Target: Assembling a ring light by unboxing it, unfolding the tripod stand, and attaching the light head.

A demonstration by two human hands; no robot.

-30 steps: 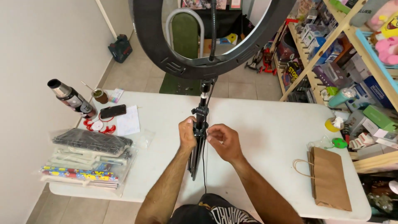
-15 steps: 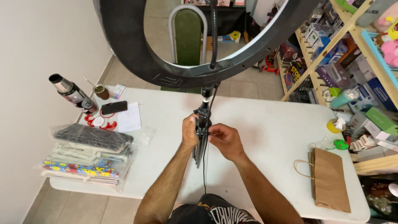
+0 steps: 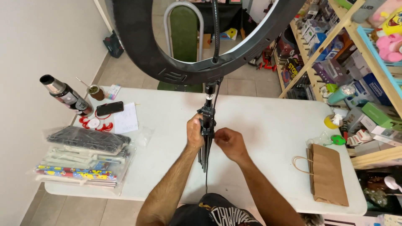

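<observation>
— Briefly, what is counted on the white table (image 3: 272, 125)?

— One black ring light (image 3: 176, 67) on one black stand (image 3: 206, 129) is seen at the middle. One brown paper bag (image 3: 328, 173) is laid at the near right. At the far left, one steel flask (image 3: 65, 94), one small cup with a straw (image 3: 96, 92) and one dark phone (image 3: 109, 108) are grouped, the phone resting on a sheet of paper. One stack of clear-bagged flat packs (image 3: 83, 157) is placed at the near left.

— How are the hands set?

— Two hands are shown. The left hand (image 3: 194, 132) is wrapped closed around the stand's pole. The right hand (image 3: 228, 142) is held just right of the pole, fingers pinched narrowly at it; what is pinched cannot be told.

— Which way does the stand run?

— Its long axis is seen running near to far, ring end farthest, folded legs pointing towards the person. It is held above the table's middle.
</observation>
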